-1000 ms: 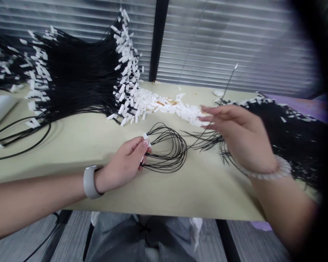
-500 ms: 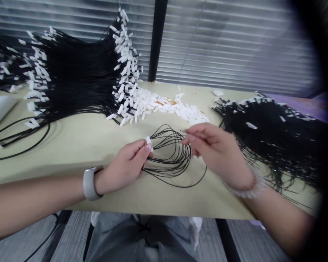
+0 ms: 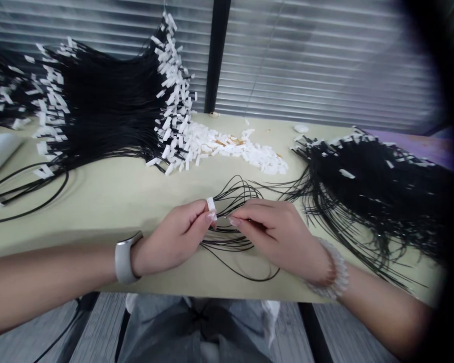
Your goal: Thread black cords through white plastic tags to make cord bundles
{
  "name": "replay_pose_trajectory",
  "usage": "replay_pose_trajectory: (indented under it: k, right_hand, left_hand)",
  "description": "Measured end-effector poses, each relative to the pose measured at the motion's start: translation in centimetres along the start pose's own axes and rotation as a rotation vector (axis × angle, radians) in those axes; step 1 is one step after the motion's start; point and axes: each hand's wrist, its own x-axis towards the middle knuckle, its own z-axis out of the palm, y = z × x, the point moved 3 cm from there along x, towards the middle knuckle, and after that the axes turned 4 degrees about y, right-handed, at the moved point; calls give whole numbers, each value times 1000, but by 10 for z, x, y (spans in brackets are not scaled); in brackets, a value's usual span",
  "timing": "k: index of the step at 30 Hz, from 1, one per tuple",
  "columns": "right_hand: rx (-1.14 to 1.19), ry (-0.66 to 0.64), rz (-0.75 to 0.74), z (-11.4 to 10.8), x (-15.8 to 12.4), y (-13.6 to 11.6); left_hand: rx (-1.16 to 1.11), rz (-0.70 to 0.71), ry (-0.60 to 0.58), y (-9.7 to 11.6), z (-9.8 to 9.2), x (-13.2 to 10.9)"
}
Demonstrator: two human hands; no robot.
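Note:
My left hand [image 3: 172, 237], with a pale watch band on its wrist, pinches a small white tag [image 3: 211, 203] together with a looped bundle of thin black cords [image 3: 232, 217]. My right hand [image 3: 283, 234], wearing a beaded bracelet, meets it fingertip to fingertip and pinches a black cord right beside the tag. The cord loops fan out behind and below both hands on the pale green table [image 3: 117, 196]. One loose cord curves under my right hand near the front edge.
A big heap of black cords with white tags [image 3: 109, 106] fills the back left. Loose white tags [image 3: 242, 146] lie in a pile at mid table. Another mass of black cords [image 3: 374, 186] spreads at right. Window blinds and a dark post [image 3: 215, 55] stand behind.
My right hand came back from the cord pile at right and down to my left hand, bringing a cord with it. My left hand stayed nearly still, holding the tag and loops.

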Motion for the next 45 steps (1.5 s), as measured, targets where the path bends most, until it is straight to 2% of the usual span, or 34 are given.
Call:
replay_pose_trajectory:
  k: [11, 18, 32, 45]
  right_hand:
    - [-14, -82, -27, 2, -3, -4]
    - [5, -56, -17, 1, -1, -3]
    - [-22, -86, -58, 2, -2, -2]
    - [-71, -4, -99, 10, -6, -4]
  left_hand:
    - [69, 56, -66, 1, 2, -1]
    - [67, 57, -84, 0, 3, -1]
    - [97, 65, -105, 0, 4, -1]
    - [97, 136, -149, 3, 3, -2]
